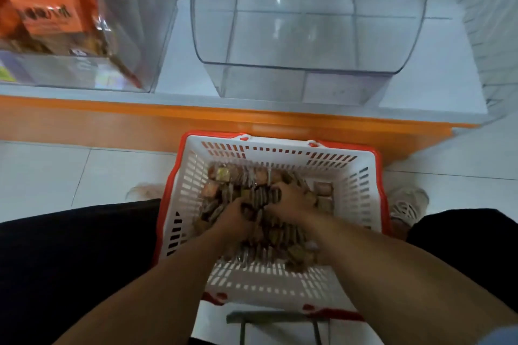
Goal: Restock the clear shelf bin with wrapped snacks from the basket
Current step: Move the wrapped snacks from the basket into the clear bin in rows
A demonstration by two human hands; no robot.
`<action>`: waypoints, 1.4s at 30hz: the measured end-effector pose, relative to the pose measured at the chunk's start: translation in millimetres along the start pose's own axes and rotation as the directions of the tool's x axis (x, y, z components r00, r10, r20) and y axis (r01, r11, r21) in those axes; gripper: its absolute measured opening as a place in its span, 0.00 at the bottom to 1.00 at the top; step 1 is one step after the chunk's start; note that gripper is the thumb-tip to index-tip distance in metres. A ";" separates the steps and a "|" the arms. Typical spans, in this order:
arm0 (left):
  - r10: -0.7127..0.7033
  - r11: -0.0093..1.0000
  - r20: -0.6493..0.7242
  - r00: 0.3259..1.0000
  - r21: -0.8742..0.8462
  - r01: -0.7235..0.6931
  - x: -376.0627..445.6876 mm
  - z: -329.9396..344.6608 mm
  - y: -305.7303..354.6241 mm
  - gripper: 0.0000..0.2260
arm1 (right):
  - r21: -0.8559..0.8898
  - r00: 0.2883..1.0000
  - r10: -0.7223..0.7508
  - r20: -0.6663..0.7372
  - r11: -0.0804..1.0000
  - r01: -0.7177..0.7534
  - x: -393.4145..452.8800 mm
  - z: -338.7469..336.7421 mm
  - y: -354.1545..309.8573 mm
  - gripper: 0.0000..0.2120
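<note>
A white basket with a red rim (pixel 361 185) stands on the floor between my legs, holding a heap of small wrapped snacks (pixel 232 179) in brown, green and reddish wrappers. Both hands are down in the heap. My left hand (pixel 234 218) curls its fingers round a bunch of snacks. My right hand (pixel 291 199) grips another bunch beside it, the two almost touching. Above, on the white shelf, the clear shelf bin (pixel 308 36) stands with nothing visible inside.
A second clear bin (pixel 134 36) at the left holds orange snack bags (pixel 50 5). The shelf has an orange front edge (pixel 224 117). A grey basket handle (pixel 269 316) lies at the near side. My shoes (pixel 406 202) flank the basket on the white tiled floor.
</note>
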State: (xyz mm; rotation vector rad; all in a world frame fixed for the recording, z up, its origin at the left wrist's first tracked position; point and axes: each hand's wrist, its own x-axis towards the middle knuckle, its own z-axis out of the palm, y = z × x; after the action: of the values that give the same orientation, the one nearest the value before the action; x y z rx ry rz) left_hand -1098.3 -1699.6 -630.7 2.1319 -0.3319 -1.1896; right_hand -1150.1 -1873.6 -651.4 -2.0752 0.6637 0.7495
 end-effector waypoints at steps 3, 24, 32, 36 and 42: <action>0.003 0.998 0.020 1.000 0.056 -0.004 18.3 -4.7 1.0 0.12 | 0.206 0.998 0.037 -0.054 0.978 -0.025 12.8 13.0 0.7 0.28; -0.229 0.968 -0.116 0.967 -0.128 0.214 55.5 -12.1 -6.0 0.07 | 0.281 0.995 0.074 -0.064 0.958 -0.053 51.0 35.6 -2.5 0.11; -0.172 0.984 -0.064 0.983 0.044 0.175 15.4 -8.6 23.5 0.05 | 0.362 0.973 0.168 -0.160 0.927 -0.101 -1.8 -12.6 16.7 0.08; -0.187 0.968 -0.029 0.982 0.164 0.189 0.7 2.5 12.3 0.10 | 0.298 0.967 0.241 -0.086 0.932 -0.206 -23.7 -12.0 28.4 0.10; -0.189 0.897 -0.025 0.982 0.402 0.183 11.7 22.2 -11.1 0.34 | 0.194 0.983 0.181 0.003 0.965 -0.178 -25.2 19.2 55.6 0.19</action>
State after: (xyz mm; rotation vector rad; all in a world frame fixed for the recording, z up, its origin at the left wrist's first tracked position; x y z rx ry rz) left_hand -1111.3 -1706.7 -653.7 2.5605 -0.4173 -1.3364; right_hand -1210.2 -1882.4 -671.6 -1.8614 0.9063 0.7403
